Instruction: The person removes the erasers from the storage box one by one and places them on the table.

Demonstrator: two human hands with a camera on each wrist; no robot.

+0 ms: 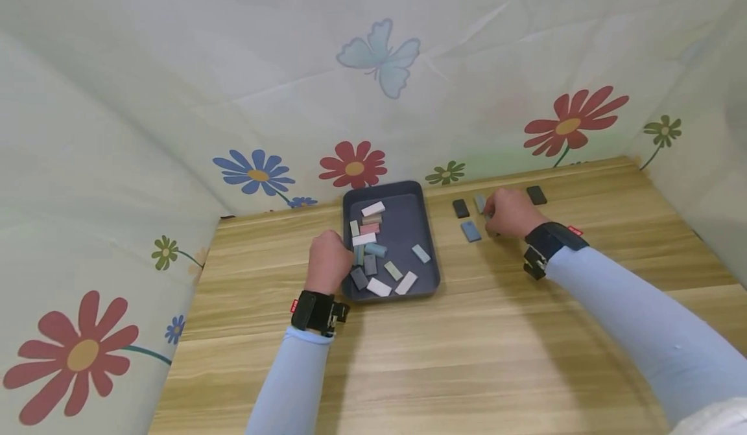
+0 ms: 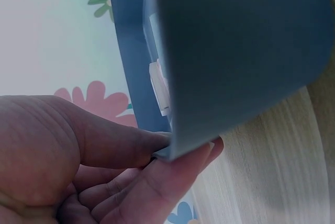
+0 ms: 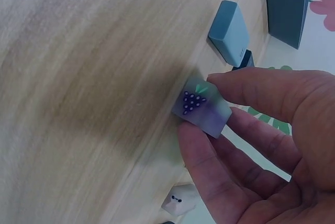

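My left hand (image 1: 329, 261) pinches the left rim of a dark blue-grey tray (image 1: 406, 218) between thumb and fingers. In the left wrist view the tray's outer wall (image 2: 235, 56) rises right from the pinched edge. To the right of the tray, my right hand (image 1: 513, 212) holds a small translucent eraser (image 3: 201, 106) by its sides, with a purple grape print facing out. Near that hand on the table lie a blue eraser (image 1: 470, 231), a black one (image 1: 461, 208), a pale grey-green one (image 1: 480, 203) and another black block (image 1: 536, 195).
Several small white, pink, green, blue and grey blocks lie inside the tray, among them a white block (image 1: 406, 283) near its front. A wooden table (image 1: 408, 364) carries everything. Behind it hangs a flower-printed cloth (image 1: 280, 98), with more cloth at both sides.
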